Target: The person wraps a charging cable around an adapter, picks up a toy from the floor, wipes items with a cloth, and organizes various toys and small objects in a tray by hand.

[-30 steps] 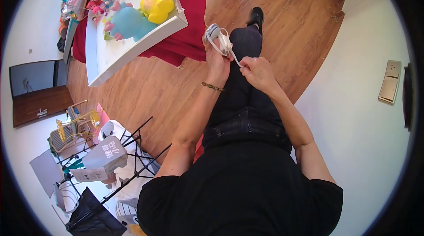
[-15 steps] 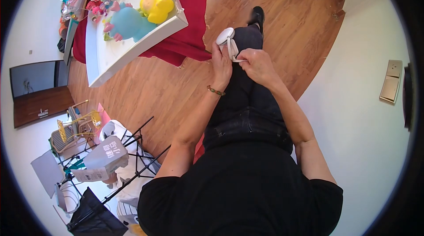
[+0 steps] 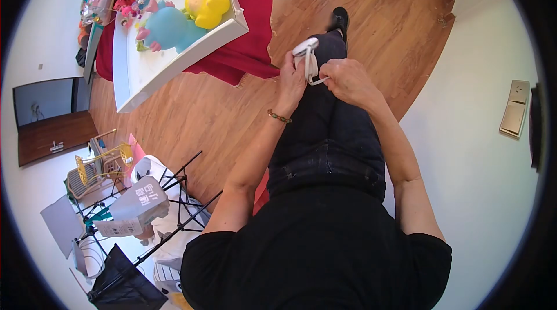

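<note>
A white rounded device with a pale loop of strap or cord is held out in front of my thighs. My left hand grips it from the left, fingers wrapped behind its body. On the other side, my right hand pinches the white strap near its lower end, pulling it out in a bend to the right. The device's exact kind cannot be made out. A beaded bracelet circles my left wrist.
A white-rimmed table at upper left bears a blue toy, a yellow toy and several small colourful figures. Red cloth hangs beneath it. Black tripod stands and a grey bag are at lower left; a wall is right.
The white device has tilted and shifted slightly right and down. My right hand has moved a little right, drawing the strap with it; my left hand keeps its grip.
</note>
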Tool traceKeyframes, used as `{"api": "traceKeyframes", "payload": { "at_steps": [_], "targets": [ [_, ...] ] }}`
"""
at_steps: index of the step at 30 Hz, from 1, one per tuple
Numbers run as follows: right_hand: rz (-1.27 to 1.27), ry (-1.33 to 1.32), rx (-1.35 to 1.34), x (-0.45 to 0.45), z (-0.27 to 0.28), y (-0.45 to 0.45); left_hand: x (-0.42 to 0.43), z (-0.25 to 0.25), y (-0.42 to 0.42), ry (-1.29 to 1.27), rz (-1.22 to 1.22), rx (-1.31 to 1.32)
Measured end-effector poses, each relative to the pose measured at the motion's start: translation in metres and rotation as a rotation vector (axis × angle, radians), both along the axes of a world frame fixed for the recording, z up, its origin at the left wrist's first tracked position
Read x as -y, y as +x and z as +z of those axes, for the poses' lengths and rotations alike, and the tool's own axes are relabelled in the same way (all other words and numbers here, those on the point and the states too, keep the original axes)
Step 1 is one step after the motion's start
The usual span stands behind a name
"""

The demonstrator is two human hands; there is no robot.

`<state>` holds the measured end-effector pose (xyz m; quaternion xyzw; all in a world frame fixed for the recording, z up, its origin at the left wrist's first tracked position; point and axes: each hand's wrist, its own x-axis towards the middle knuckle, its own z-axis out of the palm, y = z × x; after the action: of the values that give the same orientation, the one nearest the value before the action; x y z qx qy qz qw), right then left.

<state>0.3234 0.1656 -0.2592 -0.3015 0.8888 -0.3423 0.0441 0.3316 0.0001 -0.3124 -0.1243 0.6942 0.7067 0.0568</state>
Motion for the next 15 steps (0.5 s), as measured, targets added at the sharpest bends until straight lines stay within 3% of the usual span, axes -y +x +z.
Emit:
{"api": "traceKeyframes", "payload": {
  "at_steps": [4,9,13,15],
  "targets": [
    [-0.030,0.186,-0.001,-0.011,0.028,-0.006,0.004,0.004,0.001,-0.173,-0.140,-0.004],
    [-0.094,-0.074,-0.065,-0.033,0.033,-0.020,0.010,0.013,0.009,-0.184,-0.326,-0.069],
    [-0.131,-0.316,0.101,-0.039,-0.004,-0.029,0.009,0.025,0.017,0.016,-0.430,-0.071],
    [-0.167,-0.416,0.173,-0.037,-0.015,-0.028,0.006,0.043,0.020,0.153,-0.429,0.059]
  ]
}}
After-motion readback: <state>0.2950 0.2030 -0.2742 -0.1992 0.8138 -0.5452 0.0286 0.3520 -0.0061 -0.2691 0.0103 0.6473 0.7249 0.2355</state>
